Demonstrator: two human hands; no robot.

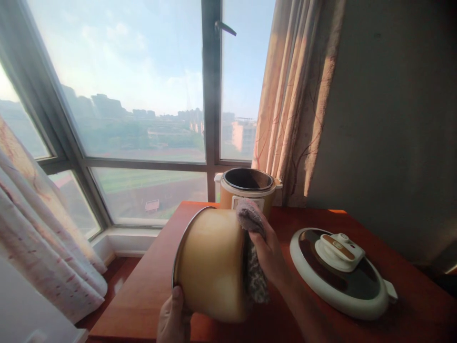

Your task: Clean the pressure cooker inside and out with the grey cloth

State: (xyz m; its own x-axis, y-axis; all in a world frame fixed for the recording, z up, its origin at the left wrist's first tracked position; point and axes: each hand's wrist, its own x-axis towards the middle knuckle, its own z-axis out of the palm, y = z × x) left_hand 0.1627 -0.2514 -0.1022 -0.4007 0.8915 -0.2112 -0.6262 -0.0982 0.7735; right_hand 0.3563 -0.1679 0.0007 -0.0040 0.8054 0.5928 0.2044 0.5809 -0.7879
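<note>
A golden-yellow pressure cooker body with a pale rim, turned on its side, is the pot (212,262) in front of me. My left hand (174,314) grips its rim at the lower left, thumb on the outer edge. Its mouth faces left, away from view, so the inside is hidden. My right hand (266,247) is closed on a fluffy grey cloth (252,219), which touches the pot's right end near its base. Part of the cloth hangs down beside the base.
Behind the pot stands a cooker body (246,186) with white handles and a dark interior. A round lid (342,271) with a white rim and knob lies on the right of the red-brown table (143,290). Windows and curtains (289,95) border the table.
</note>
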